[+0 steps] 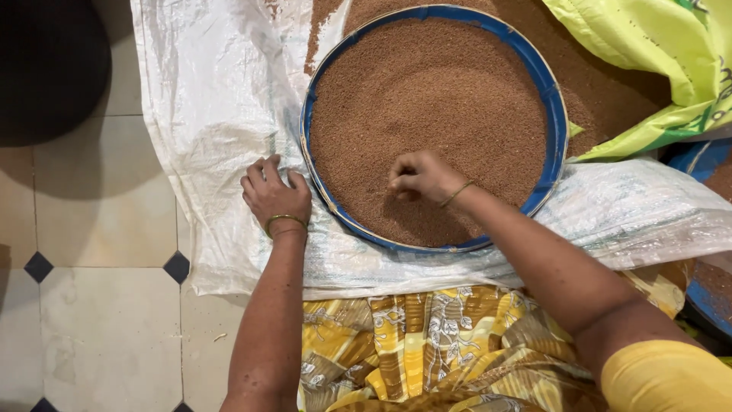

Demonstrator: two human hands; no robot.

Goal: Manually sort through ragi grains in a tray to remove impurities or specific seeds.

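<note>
Reddish-brown grain in a blue-rimmed sieve on a white sack, beside yellow-checked cloth

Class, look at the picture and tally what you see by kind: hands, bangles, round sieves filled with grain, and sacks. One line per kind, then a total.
Hands: 2, left hand and right hand
Bangles: 2, left bangle and right bangle
Round blue-rimmed sieve with brown grain: 1
Sacks: 2, white sack and green-yellow sack
Total: 7
</note>
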